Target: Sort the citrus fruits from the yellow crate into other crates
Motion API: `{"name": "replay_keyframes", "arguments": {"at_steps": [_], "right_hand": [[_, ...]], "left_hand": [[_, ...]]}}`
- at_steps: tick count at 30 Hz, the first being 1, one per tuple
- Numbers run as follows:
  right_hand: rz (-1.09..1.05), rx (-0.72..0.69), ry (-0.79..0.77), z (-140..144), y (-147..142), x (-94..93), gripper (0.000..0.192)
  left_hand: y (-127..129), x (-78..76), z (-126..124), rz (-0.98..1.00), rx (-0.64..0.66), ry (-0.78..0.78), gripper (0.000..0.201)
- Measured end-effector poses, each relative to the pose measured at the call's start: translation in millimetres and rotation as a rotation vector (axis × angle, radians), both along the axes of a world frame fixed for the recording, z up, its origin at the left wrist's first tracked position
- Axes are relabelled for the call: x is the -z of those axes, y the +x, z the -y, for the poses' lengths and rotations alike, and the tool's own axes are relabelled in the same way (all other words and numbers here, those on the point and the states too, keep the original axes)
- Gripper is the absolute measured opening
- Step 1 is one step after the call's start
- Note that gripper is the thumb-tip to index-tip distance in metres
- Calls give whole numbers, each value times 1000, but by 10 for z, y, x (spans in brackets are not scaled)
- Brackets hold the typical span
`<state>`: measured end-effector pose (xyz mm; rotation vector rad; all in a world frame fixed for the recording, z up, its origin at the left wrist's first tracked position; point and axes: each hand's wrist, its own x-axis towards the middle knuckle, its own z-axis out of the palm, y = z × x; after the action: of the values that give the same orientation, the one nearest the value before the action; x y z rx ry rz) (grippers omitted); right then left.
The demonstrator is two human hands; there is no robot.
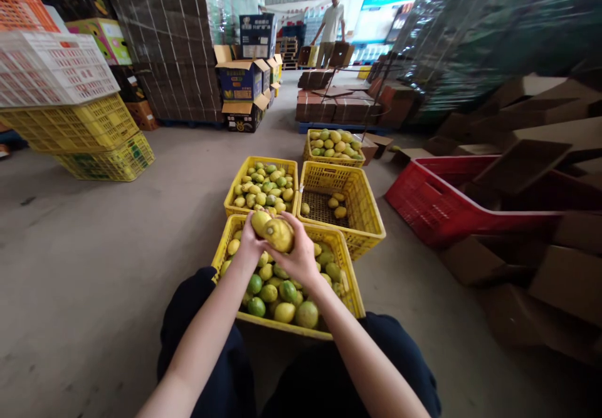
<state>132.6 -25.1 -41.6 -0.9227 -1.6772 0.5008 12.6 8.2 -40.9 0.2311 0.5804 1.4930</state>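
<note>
Grey floor [117, 267] lies under the near yellow crate [345, 274], filled with green and yellow lemons [285, 312]. Above it, the left hand [253, 237] is curled behind one lemon [260, 222], its fingertips hidden; the right hand [301, 249] bends thumb and fingers around a bigger lemon [278, 235], overlapping the first in view. A soft, cupped hold seems best, firm enough to steady each fruit without bruising it. Farther off sit a well-filled left crate [270, 160], a sparsely filled right crate [360, 195], and beyond, a heaped far crate [335, 161].

Bare forearms [207, 336] converge forward, left grip [251, 241] and right grip [301, 256] curled close together.
</note>
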Motion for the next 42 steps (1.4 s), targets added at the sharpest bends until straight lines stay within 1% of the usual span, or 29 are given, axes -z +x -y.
{"name": "replay_keyframes", "arguments": {"at_steps": [2,3,4,5,7,10,13,17,21,26,29,32,35,38,42], "right_hand": [[-124,70,-65,-77,78,-41,55],[-181,94,-101,-114,108,-54,55],[-236,104,-144,-144,126,-58,56],[-289,93,-198,-163,131,-55,59],[-385,20,-323,-164,102,-32,63],[-483,-109,-456,-96,12,-9,58],[-486,-145,-452,-32,-37,-41,56],[-451,-169,-423,-36,-5,-101,50],[-448,-230,-433,-79,43,-90,48],[-478,-352,-491,-82,60,-48,49],[-492,-389,-484,-72,56,-43,49],[-501,-368,-509,-79,53,-44,49],[-505,-271,-557,-98,58,-59,50],[-450,-168,-538,-121,68,-84,49],[-402,-82,-523,-149,69,-69,50]], "left_hand": [[-26,-61,-61,-15,-97,-55,12],[-33,-93,-84,-8,-116,-80,14],[-33,-123,-98,-16,-112,-79,21],[-26,-150,-100,-42,-103,-53,28],[4,-195,-72,-124,-98,38,34],[29,-238,1,-240,-48,154,35],[-11,-268,32,-299,-27,202,38],[-78,-282,7,-285,-4,218,37],[-107,-274,-14,-256,11,174,34],[-157,-276,-23,-204,55,100,33],[-160,-276,-24,-152,74,59,34],[-125,-265,-17,-115,101,32,33],[-67,-233,-4,-97,128,37,35],[-8,-176,5,-96,153,40,36],[53,-105,6,-130,107,-14,32]]}}
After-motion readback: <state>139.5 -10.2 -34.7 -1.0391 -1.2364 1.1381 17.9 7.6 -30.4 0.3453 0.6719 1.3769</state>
